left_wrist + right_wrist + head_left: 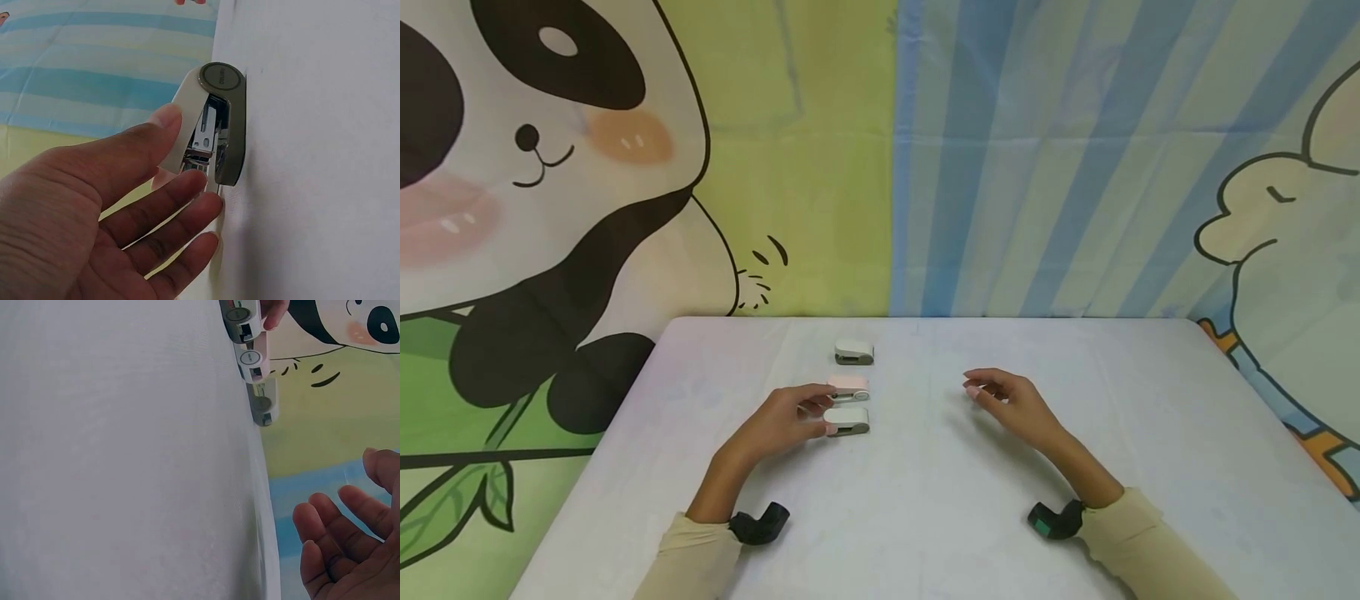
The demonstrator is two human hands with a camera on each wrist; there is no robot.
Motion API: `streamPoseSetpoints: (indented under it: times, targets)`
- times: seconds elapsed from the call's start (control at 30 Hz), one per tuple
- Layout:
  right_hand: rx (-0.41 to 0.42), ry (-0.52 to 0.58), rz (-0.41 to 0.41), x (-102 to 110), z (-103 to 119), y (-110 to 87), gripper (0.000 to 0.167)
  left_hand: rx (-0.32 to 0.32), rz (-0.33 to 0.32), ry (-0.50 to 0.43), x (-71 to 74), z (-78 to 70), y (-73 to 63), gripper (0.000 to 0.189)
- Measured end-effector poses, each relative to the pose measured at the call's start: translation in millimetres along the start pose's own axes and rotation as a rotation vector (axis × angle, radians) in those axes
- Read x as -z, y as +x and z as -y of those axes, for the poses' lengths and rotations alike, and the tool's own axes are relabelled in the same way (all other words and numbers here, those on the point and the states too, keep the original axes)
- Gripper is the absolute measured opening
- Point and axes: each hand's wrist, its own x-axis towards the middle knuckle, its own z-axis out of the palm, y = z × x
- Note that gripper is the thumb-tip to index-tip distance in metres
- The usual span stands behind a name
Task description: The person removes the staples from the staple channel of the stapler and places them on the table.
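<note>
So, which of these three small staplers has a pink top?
The middle pink-topped stapler; the far white-topped stapler and the near white-topped stapler have no pink, only white over darker bases.

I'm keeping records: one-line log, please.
left hand: thumb touching nearest white stapler; right hand: empty above table; beyond: pink stapler, farthest white stapler

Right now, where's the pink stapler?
In the head view, the pink stapler is just left of centre, beside the left hand's fingertips. It sits between two white-topped staplers, one farther away and one nearer.
</note>
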Motion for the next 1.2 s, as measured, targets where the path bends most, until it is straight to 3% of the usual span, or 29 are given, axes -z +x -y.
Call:
streamPoseSetpoints:
  times: [0.3,0.73,0.93,1.2]
  targets:
    - [0.009,0.051,0.018,-6,-16,1.4,0.035,0.014,0.000,-0.009,-6.2,-0.2,3.3,0.042]
    - [-0.002,0.079,0.066,-14,-9,0.0,0.034,0.089,0.011,0.052,-12.1,-7.0,4.9,0.033]
    - [0.006,0.112,0.131,-24,0,-1.7,0.032,0.068,-0.011,0.058,-17.1,-11.5,4.3,0.029]
    - [0.046,0.077,0.193,-34,7,-15.0,0.029,-0.006,0.028,0.037,-33.7,-22.7,3.2,0.025]
